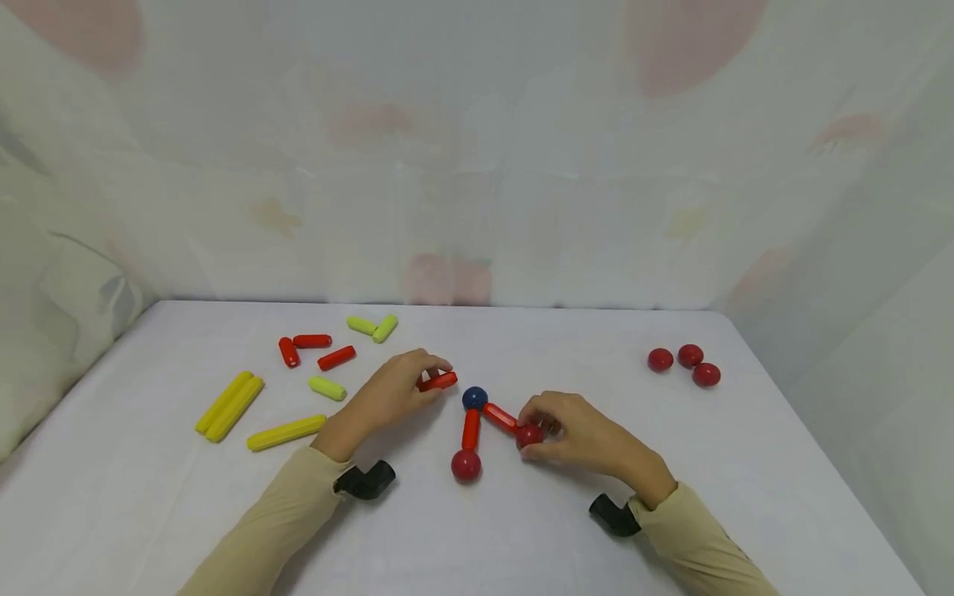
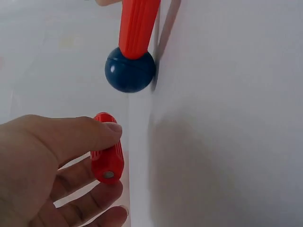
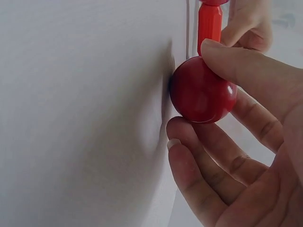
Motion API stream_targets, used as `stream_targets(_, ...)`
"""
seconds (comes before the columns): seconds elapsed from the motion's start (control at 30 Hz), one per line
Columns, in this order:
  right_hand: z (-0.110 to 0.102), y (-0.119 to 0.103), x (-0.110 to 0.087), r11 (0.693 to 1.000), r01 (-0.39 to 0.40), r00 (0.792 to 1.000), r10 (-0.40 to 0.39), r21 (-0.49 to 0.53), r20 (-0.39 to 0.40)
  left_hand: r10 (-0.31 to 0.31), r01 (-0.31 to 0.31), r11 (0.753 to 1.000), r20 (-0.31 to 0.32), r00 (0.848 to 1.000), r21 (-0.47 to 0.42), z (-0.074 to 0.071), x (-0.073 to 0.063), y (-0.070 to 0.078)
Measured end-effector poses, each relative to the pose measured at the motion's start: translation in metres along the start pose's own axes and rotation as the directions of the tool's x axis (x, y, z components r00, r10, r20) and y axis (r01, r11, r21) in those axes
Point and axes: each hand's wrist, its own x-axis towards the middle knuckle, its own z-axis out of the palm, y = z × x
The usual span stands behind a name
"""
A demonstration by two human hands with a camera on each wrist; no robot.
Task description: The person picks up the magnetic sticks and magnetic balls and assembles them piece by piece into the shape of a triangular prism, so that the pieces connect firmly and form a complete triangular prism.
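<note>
My left hand pinches a short red rod between thumb and fingers; a small silvery disc shows in the rod's end. Just right of it a dark blue ball rests on the table, apart from the held rod. Two red rods run from the blue ball: one ends at a red ball toward the front, the other at a second red ball. That second ball is held by my right hand, thumb on one side and fingers around the other.
Loose red rods, light green rods and longer yellow rods lie on the left of the white table. Several red balls sit at the back right. A patterned cloth hangs behind the table.
</note>
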Motion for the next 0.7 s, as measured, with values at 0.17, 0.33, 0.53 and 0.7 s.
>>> stream_targets(0.17,0.000,0.000,0.000,1.000,-0.011,1.000,0.011,0.002,-0.003,0.029,-0.029,0.999,0.019,0.999,-0.014,0.002,0.000,0.006)
stream_targets(0.33,0.001,-0.001,0.000,1.000,-0.016,1.000,0.016,-0.001,-0.016,0.045,-0.044,0.999,0.037,0.998,-0.029,0.003,-0.002,0.010)
stream_targets(0.53,0.001,-0.001,0.000,1.000,-0.012,1.000,0.012,-0.004,-0.021,0.081,-0.078,0.995,0.058,0.995,-0.058,0.003,-0.005,0.019)
stream_targets(0.7,0.000,-0.002,-0.001,1.000,0.002,1.000,-0.002,-0.006,-0.019,0.105,-0.098,0.991,0.077,0.991,-0.089,0.005,-0.008,0.025)
